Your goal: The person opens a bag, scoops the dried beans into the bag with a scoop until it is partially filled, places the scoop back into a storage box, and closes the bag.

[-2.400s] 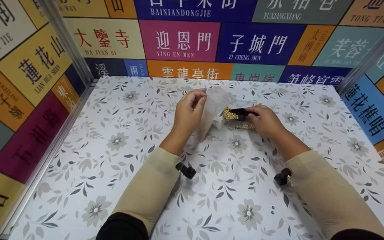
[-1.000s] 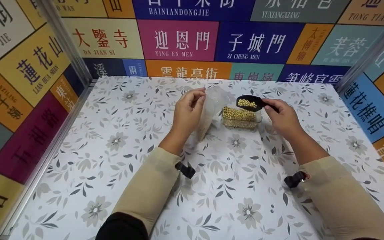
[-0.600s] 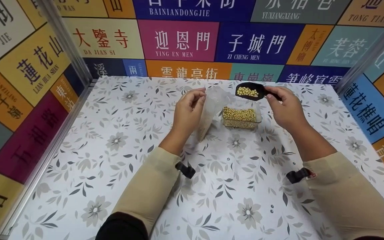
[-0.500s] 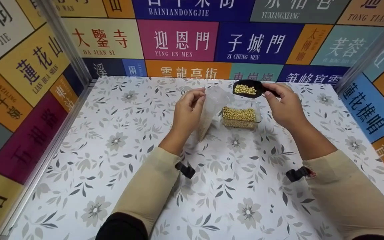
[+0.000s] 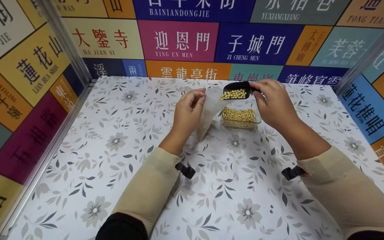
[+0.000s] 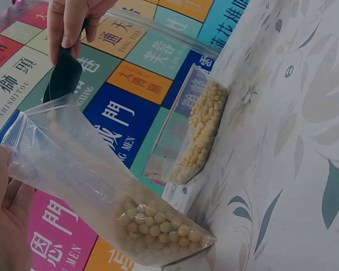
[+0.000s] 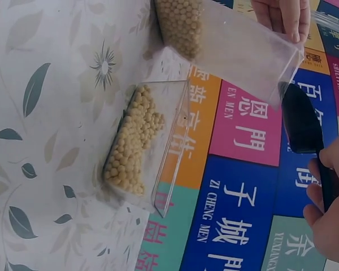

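My left hand point(image 5: 188, 108) pinches the upper edge of a clear plastic zip bag point(image 6: 85, 164), which stands on the table with soybeans point(image 6: 158, 228) in its bottom. The right hand point(image 5: 276, 106) grips the handle of a small black scoop point(image 5: 247, 86) loaded with soybeans point(image 5: 235, 94). In both wrist views the scoop's front end is at the mouth of the bag, tilted toward it; how far it reaches inside is hard to tell. Below the scoop stands a clear rectangular container point(image 7: 170, 149), partly filled with soybeans point(image 7: 130, 144).
The table point(image 5: 138, 193) has a white covering with a grey leaf and flower print. Panels point(image 5: 178, 40) with coloured place-name signs enclose it at the back and both sides. A small black device point(image 5: 186, 170) sits at the left wrist, another black device point(image 5: 292, 173) at the right.
The right hand has lifted the scoop out of the container with soybeans in it, then moved it up and left to the bag's mouth. The left hand and bag hardly moved.
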`<action>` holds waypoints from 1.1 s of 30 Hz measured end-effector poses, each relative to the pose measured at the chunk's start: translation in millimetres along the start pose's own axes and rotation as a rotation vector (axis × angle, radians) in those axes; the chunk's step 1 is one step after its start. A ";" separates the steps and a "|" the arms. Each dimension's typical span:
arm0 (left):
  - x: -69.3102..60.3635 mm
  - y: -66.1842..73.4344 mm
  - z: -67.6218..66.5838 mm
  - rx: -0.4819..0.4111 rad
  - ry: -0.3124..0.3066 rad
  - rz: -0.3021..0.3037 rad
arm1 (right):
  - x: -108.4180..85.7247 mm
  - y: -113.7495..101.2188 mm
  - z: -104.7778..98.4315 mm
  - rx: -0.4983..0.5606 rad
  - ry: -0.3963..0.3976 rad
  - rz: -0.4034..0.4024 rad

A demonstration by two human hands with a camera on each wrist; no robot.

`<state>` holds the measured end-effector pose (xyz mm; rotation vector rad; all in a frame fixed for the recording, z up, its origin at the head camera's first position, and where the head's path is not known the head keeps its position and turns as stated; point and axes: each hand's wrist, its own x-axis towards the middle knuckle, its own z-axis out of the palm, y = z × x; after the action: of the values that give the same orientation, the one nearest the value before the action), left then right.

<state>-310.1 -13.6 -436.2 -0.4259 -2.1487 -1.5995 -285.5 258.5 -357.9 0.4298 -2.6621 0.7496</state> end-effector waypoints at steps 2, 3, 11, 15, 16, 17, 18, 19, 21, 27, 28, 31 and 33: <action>0.0 -0.2 -0.1 0.004 0.003 0.002 | 1.3 -2.1 0.1 -0.021 0.008 -0.029; -0.1 -0.1 -0.1 0.003 0.004 0.002 | 1.6 -2.9 0.1 -0.030 0.015 -0.045; -0.2 -1.0 0.2 -0.018 0.003 0.006 | 2.0 -4.1 1.5 -0.061 0.103 -0.165; -0.2 -1.2 0.1 -0.018 0.001 0.024 | 1.1 -1.0 1.0 -0.060 0.123 -0.174; -0.2 -1.1 0.0 -0.017 0.001 0.029 | 0.7 0.2 0.5 -0.059 0.124 -0.170; -0.2 -1.2 -0.1 -0.015 0.000 0.033 | 0.2 1.3 -0.3 -0.059 0.121 -0.162; -0.2 -1.2 -0.1 -0.013 0.000 0.033 | -0.3 2.8 -1.2 -0.055 0.115 -0.148; -0.2 -1.4 -0.1 -0.013 0.000 0.033 | -0.9 4.5 -2.3 -0.051 0.110 -0.135; -0.1 -1.3 0.0 -0.013 0.000 0.029 | -2.1 8.4 -4.9 -0.041 0.096 -0.097; 0.2 -1.1 0.2 -0.008 0.005 0.027 | -3.4 27.0 -10.4 -0.013 0.044 0.037; 0.1 -1.1 0.2 -0.009 0.005 0.028 | -3.4 31.2 -9.9 -0.018 0.028 0.056; 0.1 -1.0 0.7 -0.020 0.005 0.026 | -3.1 45.7 -4.6 -0.051 -0.030 0.106; 0.1 -1.1 1.4 -0.030 0.005 0.023 | -3.1 55.4 0.6 -0.078 -0.073 0.132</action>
<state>-310.9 -12.5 -437.4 -0.4536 -2.1116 -1.6203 -303.5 303.9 -384.2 0.2681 -2.7990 0.6766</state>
